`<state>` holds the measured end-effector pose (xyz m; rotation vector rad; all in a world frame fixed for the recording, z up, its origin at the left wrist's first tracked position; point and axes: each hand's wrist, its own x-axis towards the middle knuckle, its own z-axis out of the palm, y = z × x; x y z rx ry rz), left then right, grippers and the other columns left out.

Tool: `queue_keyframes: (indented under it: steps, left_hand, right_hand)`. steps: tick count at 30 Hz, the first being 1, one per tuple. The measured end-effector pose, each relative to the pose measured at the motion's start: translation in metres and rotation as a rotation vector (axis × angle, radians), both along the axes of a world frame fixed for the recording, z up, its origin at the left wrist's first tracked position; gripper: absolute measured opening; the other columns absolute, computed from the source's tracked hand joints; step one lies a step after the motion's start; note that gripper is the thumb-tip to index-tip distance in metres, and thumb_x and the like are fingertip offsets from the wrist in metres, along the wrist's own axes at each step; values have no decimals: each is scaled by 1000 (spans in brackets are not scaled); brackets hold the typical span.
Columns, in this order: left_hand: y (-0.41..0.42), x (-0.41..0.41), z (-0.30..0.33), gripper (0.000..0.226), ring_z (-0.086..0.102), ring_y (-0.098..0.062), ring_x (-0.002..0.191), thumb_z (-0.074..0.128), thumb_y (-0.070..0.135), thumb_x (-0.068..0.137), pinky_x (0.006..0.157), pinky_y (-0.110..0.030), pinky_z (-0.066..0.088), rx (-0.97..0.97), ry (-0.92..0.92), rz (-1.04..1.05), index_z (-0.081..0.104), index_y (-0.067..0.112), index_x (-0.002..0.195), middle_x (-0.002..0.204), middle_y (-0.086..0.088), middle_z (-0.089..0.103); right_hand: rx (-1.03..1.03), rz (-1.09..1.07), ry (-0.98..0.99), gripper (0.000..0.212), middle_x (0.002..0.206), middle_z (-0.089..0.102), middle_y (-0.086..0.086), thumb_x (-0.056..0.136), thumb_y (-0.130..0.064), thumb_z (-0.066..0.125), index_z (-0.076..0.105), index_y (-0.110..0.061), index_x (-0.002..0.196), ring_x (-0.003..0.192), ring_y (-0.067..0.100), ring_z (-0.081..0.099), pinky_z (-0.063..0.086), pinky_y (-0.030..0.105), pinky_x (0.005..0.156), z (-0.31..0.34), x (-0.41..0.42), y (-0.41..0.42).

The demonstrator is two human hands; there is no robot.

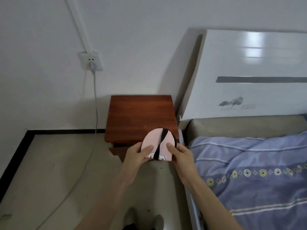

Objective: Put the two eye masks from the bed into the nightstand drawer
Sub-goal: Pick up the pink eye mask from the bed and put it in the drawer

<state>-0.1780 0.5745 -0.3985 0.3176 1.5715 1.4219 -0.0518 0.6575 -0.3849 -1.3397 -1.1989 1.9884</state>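
Note:
A pink eye mask (pixel 153 138) with a black strap is held upright between both hands, in front of the brown nightstand (pixel 141 117). A second mask with a printed pattern (pixel 162 158) peeks out below it, in the same stack. My left hand (pixel 137 155) grips the left side, thumb on the pink face. My right hand (pixel 181 155) grips the right side, thumb also on the face. The drawer (pixel 116 151) sticks out a little beneath the nightstand top, mostly hidden by my hands.
The bed with a blue quilt (pixel 257 171) fills the right side, its white headboard (pixel 249 77) behind. A wall socket (pixel 90 61) with a cable (pixel 96 113) trails down to the floor at the left. My shoes (pixel 144 219) show at the bottom.

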Motion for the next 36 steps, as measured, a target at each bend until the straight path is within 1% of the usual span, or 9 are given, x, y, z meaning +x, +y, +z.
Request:
queue_keyframes:
  steps: [4,8,11,14,17,20,25,29,36]
  left_hand:
    - [-13,-5,-60,33,61,-30,105,56,19,89,86,-36,53,-189,-37,8,55,7,120,121,-15,61]
    - [-27,-41,-119,29,52,-29,113,48,10,93,92,-33,43,-357,105,76,51,7,122,119,-7,55]
    - [-25,-76,-171,34,39,-16,122,47,6,92,98,-20,33,-449,484,-106,46,9,126,125,1,47]
    - [-8,-109,-224,49,27,-28,138,47,2,91,115,-39,22,-486,909,-330,32,5,137,148,-16,32]
    - [3,-131,-266,40,52,-41,118,59,-8,81,102,-52,41,-466,1127,-411,56,0,120,126,-26,57]
    - [4,-144,-294,33,64,-40,93,68,-5,75,85,-50,51,-402,1273,-416,64,2,108,102,-23,68]
    - [3,-147,-308,26,54,-29,85,70,-3,73,73,-43,48,-365,1307,-361,65,7,97,90,-16,67]
    - [-12,-137,-309,28,40,-20,85,72,0,72,75,-37,35,-375,1298,-366,65,11,96,90,-11,67]
    - [-26,-129,-319,24,42,-22,81,76,6,69,71,-42,44,-388,1254,-422,67,12,90,82,-10,67]
  right_hand:
    - [59,110,-297,10,98,67,17,87,-20,55,63,-14,89,93,31,63,53,45,84,-63,0,11]
    - [129,285,-551,26,115,61,17,89,-19,53,53,-9,112,100,26,58,53,35,82,-130,-8,30]
    - [334,481,-669,47,121,59,11,88,-14,54,40,-15,132,105,24,58,48,31,85,-175,-30,50]
    - [430,669,-763,64,100,64,14,88,-13,53,20,-21,143,84,23,61,50,31,75,-223,-61,67]
    - [457,812,-840,72,89,61,12,90,-15,51,6,-23,145,78,24,61,52,35,74,-265,-85,72]
    - [480,805,-871,70,81,57,9,89,-13,50,8,-24,144,70,23,60,52,33,66,-292,-99,72]
    - [526,722,-895,51,89,59,17,88,-9,52,27,-15,132,76,29,60,56,43,71,-303,-102,64]
    - [533,725,-921,53,107,56,21,88,-9,52,27,-15,134,88,34,60,48,37,70,-300,-91,51]
    - [383,709,-916,39,112,62,16,85,-9,58,48,-9,123,100,30,60,45,29,81,-297,-85,43]
